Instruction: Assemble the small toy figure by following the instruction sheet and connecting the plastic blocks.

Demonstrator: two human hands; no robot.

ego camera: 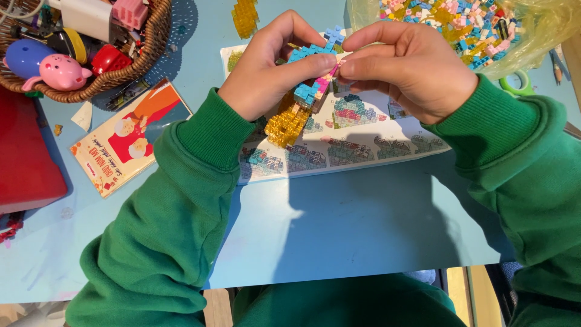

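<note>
While my green sleeves (181, 200) cross the near edge of the pale blue table (363, 224), both forearms angle inward so my hands meet above the instruction sheet (357, 142), which lies flat under the work where its pictured steps stay readable. My left hand (266, 69) curls around the brick model (305, 97), thumb and forefinger clamped on its blue upper section; the clear yellow lower section hangs free below the palm, just over the sheet. My right hand (411, 66) pinches closed against the model's pink side, fingertips (345, 68) pressed together at the joint, knuckles raised, wrist level. I judge the left hand acts as the brace and the right applies pressure. Farther off, a clear bag of loose bricks (460, 24) sits open beyond the right hand, within reach. At far left, a wicker basket (121, 72) holds toys, with a picture card (130, 136) beside it.
</note>
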